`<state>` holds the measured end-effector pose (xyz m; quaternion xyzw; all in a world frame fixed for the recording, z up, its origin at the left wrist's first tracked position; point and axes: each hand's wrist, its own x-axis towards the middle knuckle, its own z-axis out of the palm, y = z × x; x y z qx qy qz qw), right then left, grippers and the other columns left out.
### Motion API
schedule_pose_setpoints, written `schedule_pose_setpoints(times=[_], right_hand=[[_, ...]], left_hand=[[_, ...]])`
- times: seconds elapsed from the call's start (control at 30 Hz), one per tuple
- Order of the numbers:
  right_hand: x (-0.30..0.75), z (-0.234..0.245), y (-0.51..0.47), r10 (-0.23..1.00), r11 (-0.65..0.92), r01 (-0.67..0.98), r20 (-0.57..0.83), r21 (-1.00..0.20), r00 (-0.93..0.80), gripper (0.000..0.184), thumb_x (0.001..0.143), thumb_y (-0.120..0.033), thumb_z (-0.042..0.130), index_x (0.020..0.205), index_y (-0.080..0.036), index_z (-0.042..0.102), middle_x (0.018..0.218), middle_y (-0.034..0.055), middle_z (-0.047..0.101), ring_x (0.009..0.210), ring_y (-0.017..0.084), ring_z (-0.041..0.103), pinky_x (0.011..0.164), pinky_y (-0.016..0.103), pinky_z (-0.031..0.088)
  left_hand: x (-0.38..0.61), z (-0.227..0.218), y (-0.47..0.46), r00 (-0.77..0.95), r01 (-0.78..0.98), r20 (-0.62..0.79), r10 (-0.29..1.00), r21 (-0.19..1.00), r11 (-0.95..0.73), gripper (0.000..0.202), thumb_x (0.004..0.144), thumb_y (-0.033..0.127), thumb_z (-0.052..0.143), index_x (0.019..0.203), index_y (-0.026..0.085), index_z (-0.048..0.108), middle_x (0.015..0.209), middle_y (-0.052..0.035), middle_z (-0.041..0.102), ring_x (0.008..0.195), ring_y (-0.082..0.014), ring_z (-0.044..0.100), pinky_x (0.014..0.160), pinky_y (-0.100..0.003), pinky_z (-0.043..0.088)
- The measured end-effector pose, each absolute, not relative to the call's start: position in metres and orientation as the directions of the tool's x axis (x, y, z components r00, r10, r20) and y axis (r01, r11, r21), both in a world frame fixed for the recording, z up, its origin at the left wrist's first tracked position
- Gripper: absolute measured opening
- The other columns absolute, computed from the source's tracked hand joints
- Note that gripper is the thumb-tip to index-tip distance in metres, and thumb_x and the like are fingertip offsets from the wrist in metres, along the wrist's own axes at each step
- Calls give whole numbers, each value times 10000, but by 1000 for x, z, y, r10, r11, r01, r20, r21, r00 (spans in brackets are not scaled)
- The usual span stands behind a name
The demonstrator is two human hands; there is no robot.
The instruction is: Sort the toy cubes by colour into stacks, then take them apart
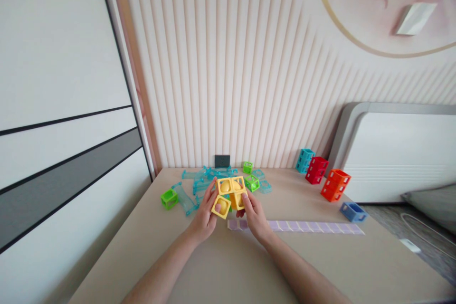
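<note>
Both my hands hold a cluster of yellow open-frame cubes (231,191) just above the beige table (221,266), near its middle. My left hand (205,213) grips the cluster's left side, with fingers around a lower yellow cube (221,206) that tilts outward. Against the right side, my right hand (253,213) has its fingers closed on the cluster. A row of pale purple flat tiles (302,227) lies on the table just behind my right hand.
Clear teal track pieces (194,185) and green cubes (169,198) (251,182) lie behind the hands. Teal (305,160), red (317,169) and orange (335,184) cube stacks and a blue cube (353,211) stand at the right. A ribbed wall, with a dark socket (222,160), backs the table.
</note>
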<state>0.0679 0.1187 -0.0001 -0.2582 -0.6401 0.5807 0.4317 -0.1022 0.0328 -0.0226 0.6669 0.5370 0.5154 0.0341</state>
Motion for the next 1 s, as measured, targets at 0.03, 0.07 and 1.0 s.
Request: schedule_pose_setpoints(times=[0.03, 0.07, 1.0], right_hand=[[68, 0, 119, 833, 184, -168, 244, -968, -496, 534, 862, -708, 526, 954, -200, 664, 652, -18, 579, 471, 136, 540, 439, 245, 412], [69, -1, 119, 833, 177, -165, 237, -970, -500, 536, 858, -713, 526, 909, -196, 661, 629, -23, 565, 458, 130, 527, 427, 237, 399], [75, -9, 117, 655, -210, -219, 30, -953, -755, 647, 829, -604, 646, 1346, -255, 474, 628, -73, 528, 438, 69, 378, 421, 179, 267]], left_hand=[[-102, -21, 32, -126, 658, 646, 753, 623, -424, 496, 1028, 333, 314, 1520, 285, 356, 1614, -98, 292, 1447, -264, 365, 1183, -455, 341], [-102, -20, 32, -148, 630, 638, 756, 650, -425, 484, 1031, 370, 309, 1499, 283, 397, 1610, -93, 303, 1442, -265, 373, 1181, -449, 342], [-108, -4, 25, -225, -108, 388, 894, 902, -419, 410, 914, 524, 559, 1067, 199, 758, 1224, -125, 630, 1211, -322, 538, 1020, -392, 449]])
